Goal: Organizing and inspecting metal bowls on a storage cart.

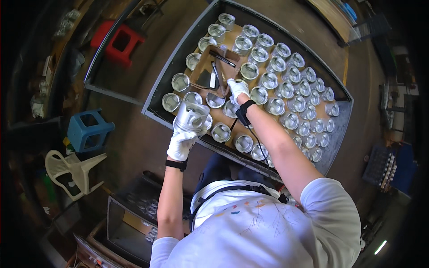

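Note:
In my gloved left hand (181, 144) is a silvery metal piston (192, 117), held up over the near left edge of the metal bin, its side with the pin-hole opening showing. My gloved right hand (239, 89) reaches to the right side of a small open cardboard box (229, 70), its fingers closed at the box wall. Inside that box lie a dark pen-like tool (222, 58), a white-and-dark slim item (212, 80) and other things I cannot make out. Around the box, many more pistons (269, 80) stand in rows on brown board.
The grey-rimmed bin (166, 67) holds the pistons. To the left are a red stool (117, 42), a blue stool (89, 130) and a cream plastic chair (76, 172). Another bin (115, 223) with pistons stands behind me at lower left. A cable (255, 136) hangs from my right wrist.

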Demonstrator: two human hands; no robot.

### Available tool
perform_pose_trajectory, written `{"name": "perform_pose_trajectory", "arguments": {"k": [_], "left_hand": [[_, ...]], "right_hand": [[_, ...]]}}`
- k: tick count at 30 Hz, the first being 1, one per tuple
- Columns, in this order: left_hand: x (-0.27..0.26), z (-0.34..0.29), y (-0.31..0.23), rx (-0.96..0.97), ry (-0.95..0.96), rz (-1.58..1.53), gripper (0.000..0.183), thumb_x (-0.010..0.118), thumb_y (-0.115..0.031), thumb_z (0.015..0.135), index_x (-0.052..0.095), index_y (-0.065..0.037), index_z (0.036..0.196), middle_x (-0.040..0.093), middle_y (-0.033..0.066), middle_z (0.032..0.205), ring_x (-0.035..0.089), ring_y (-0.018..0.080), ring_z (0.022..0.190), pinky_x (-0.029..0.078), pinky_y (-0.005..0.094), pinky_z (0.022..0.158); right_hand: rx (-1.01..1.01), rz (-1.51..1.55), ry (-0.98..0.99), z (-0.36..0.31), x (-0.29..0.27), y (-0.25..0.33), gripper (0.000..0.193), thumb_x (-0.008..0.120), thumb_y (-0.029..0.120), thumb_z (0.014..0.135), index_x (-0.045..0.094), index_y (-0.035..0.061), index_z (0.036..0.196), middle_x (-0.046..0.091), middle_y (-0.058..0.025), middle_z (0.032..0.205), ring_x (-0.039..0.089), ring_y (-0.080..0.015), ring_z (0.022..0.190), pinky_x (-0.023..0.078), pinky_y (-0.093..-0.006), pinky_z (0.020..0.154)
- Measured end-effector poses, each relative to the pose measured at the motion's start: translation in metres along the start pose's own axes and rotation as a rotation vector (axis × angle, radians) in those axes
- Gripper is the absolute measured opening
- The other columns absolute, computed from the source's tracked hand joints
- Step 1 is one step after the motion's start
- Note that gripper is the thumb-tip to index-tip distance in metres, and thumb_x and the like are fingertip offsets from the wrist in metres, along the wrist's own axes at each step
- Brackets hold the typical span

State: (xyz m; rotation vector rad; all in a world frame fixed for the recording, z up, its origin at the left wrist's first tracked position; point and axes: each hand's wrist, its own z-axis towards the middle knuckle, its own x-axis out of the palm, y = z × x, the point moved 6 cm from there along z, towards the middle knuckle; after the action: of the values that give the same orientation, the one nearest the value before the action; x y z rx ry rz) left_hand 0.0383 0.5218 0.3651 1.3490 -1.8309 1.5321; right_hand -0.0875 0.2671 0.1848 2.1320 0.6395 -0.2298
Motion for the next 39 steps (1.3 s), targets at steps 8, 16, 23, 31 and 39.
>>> {"name": "perform_pose_trajectory", "arguments": {"k": [8, 16, 23, 31, 39], "left_hand": [[-0.024, 0.004, 0.004, -0.072, -0.054, -0.141, 0.087, 0.071, -0.003, 0.062, 0.040, -0.008, 0.142, 0.058, 0.0137, 0.127, 0.063, 0.0326, 0.109, 0.056, 0.0457, 0.090], [-0.005, 0.033, 0.039, -0.195, 0.058, 0.021, 0.078, 0.070, -0.013, 0.070, 0.038, 0.000, 0.141, 0.058, 0.0192, 0.125, 0.062, 0.0368, 0.108, 0.049, 0.0512, 0.097], [0.042, 0.061, 0.104, -0.424, 0.114, 0.026, 0.061, 0.065, -0.013, 0.079, 0.044, 0.006, 0.133, 0.061, 0.0188, 0.119, 0.062, 0.0344, 0.107, 0.049, 0.0441, 0.099], [0.063, 0.080, 0.178, -0.467, 0.145, 0.097, 0.052, 0.067, -0.003, 0.077, 0.053, -0.002, 0.127, 0.063, 0.0132, 0.117, 0.064, 0.0289, 0.105, 0.054, 0.0459, 0.093], [0.075, 0.066, 0.182, -0.362, 0.077, 0.159, 0.060, 0.068, 0.002, 0.074, 0.047, -0.004, 0.130, 0.062, 0.0122, 0.116, 0.064, 0.0282, 0.102, 0.055, 0.0450, 0.090]], "right_hand": [[-0.213, 0.008, 0.276, 0.008, -0.016, 0.018, 0.019, 0.064, 0.019, 0.085, 0.058, 0.0020, 0.091, 0.059, -0.0148, 0.064, 0.057, -0.0292, 0.043, 0.044, -0.0417, 0.039], [-0.097, -0.166, 0.146, -0.052, -0.203, -0.058, 0.032, 0.060, 0.017, 0.087, 0.056, -0.0005, 0.113, 0.064, -0.0123, 0.083, 0.057, -0.0226, 0.055, 0.045, -0.0359, 0.048], [0.040, -0.209, 0.039, -0.095, -0.294, -0.149, 0.044, 0.061, 0.018, 0.087, 0.057, -0.0030, 0.126, 0.067, -0.0150, 0.102, 0.062, -0.0259, 0.088, 0.049, -0.0400, 0.078], [-0.384, -0.879, -0.254, -0.154, -0.265, -0.091, 0.031, 0.055, 0.036, 0.092, 0.067, 0.0071, 0.090, 0.067, -0.0164, 0.097, 0.066, -0.0334, 0.092, 0.052, -0.0463, 0.079], [-0.226, -1.103, -0.165, -0.094, -0.185, -0.129, 0.019, 0.057, 0.010, 0.087, 0.075, 0.0090, 0.093, 0.074, -0.0136, 0.094, 0.073, -0.0290, 0.085, 0.058, -0.0418, 0.066]]}}
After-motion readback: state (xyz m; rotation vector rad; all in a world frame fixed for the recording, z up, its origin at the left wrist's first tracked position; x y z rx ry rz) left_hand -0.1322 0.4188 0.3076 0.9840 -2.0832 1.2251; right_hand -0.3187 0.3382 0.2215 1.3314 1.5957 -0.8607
